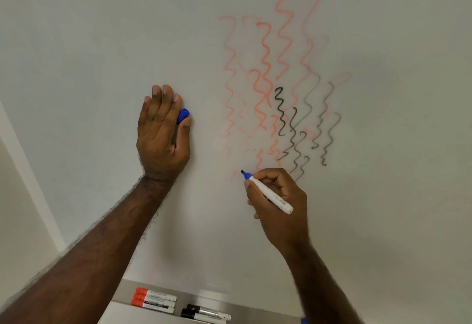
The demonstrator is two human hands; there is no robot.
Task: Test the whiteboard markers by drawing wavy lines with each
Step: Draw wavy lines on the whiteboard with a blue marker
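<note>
a blue marker (269,194) is gripped in the right hand (277,202), fingers and thumb curled round the white barrel, with the blue tip angled up-left and sitting at or just off the whiteboard (102,55); actual contact can't be told. the tip is just below and left of the bottom of the red wavy lines (263,68). the black wavy lines (293,129) are drawn to the right of those, some overlapping the faded red ones, and the lowest black squiggle is partly hidden behind the knuckles.

the left hand (162,134) is laid flat against the board, well left of the scribbles, fingers straight and pointing up. the blue cap (183,116) is pinched between the thumb and the side of the forefinger, poking out on the right side of the hand.

down on the tray (245,305) at the bottom edge, three red markers (153,300) are lined up side by side, and two black markers (204,314) are lying just to the right of them. a bit of something blue is seen at the very bottom edge beside the right forearm, too cut off to be identified.
</note>
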